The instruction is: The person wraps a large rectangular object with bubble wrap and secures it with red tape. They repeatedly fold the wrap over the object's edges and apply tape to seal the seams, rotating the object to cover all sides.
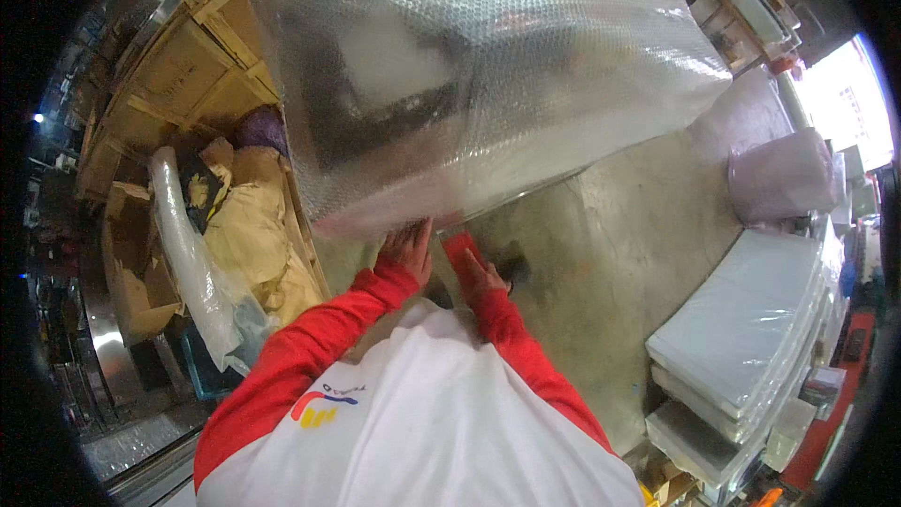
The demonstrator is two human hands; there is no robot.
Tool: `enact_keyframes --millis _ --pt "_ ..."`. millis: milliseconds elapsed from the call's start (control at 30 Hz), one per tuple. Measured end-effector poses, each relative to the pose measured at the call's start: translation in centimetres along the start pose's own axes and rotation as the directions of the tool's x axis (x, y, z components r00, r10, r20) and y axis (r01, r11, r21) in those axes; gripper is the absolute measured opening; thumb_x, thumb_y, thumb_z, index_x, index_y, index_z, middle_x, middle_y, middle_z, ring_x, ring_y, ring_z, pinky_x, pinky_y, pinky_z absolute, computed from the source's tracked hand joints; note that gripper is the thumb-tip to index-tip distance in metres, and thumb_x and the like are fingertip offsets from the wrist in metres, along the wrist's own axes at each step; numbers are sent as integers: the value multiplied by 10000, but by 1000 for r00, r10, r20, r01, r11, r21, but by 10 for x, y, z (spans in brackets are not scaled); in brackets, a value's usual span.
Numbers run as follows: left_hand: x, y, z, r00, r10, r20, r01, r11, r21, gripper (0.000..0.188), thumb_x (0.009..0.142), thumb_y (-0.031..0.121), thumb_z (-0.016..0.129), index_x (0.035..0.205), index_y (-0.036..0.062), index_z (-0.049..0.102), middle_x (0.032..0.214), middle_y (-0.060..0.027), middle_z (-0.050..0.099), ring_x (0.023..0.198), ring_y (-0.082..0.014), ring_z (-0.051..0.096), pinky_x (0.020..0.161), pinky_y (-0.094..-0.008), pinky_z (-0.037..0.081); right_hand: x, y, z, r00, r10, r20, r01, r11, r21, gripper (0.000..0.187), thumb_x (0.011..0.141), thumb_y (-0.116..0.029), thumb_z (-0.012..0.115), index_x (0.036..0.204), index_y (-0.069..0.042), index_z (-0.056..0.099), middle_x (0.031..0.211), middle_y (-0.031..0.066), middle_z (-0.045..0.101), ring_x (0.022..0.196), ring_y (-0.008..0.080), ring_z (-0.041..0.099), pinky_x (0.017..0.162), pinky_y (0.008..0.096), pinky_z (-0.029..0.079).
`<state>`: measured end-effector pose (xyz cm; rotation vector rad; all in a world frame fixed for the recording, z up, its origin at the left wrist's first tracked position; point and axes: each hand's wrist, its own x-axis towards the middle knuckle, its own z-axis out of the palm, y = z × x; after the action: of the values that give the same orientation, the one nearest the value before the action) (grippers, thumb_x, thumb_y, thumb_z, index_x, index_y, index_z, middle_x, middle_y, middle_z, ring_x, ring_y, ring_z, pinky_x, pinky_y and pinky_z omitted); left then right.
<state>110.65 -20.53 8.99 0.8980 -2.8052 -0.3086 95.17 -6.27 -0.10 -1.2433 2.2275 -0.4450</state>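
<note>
A large boxy item in clear bubble wrap [526,75] fills the space ahead of me, with dark and pale shapes showing through. My left hand [407,253] lies with fingers stretched out against the lower near edge of the wrap. Just to its right, my right hand [486,282] is closed on a red flat-sided tool [461,257]. The tool's far end is close to the wrap's bottom edge; whether they touch, I cannot tell. Its exact kind is not clear.
At left stand a wooden crate [174,80], crumpled brown paper [251,221], a long roll of clear plastic [188,253] and a torn cardboard box [141,268]. On the right are a pinkish wrap roll [784,176] and stacked white plastic-covered slabs [737,319] on the concrete floor [601,253].
</note>
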Motion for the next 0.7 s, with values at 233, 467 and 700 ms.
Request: enact_keyframes --millis 233,467,700 --pt "41 -20 77 911 352 214 -412 796 444 588 869 215 406 1422 25 335 1449 -144 390 1330 -313 385 1142 -436 228 28 -23 -19 999 -23 42 23 1000 13 806 697 -297 681 1428 -348 344 1054 216 609 996 411 603 857 458 512" --pt "59 -92 202 939 -86 333 233 870 -434 583 881 135 374 1460 120 298 1510 -103 303 1405 -286 254 1158 -411 218 37 -68 -42 973 -179 147 200 970 -141 554 752 -193 623 1286 -249 487 1097 223 596 1009 406 601 820 515 510" --pt "67 -56 196 963 -43 266 125 946 -300 486 878 317 482 1335 156 457 1260 -81 498 1137 -270 468 989 -464 360 -23 -45 -68 996 39 74 -37 999 -18 574 738 -296 644 1288 -277 482 1068 212 595 989 419 603 796 503 517"
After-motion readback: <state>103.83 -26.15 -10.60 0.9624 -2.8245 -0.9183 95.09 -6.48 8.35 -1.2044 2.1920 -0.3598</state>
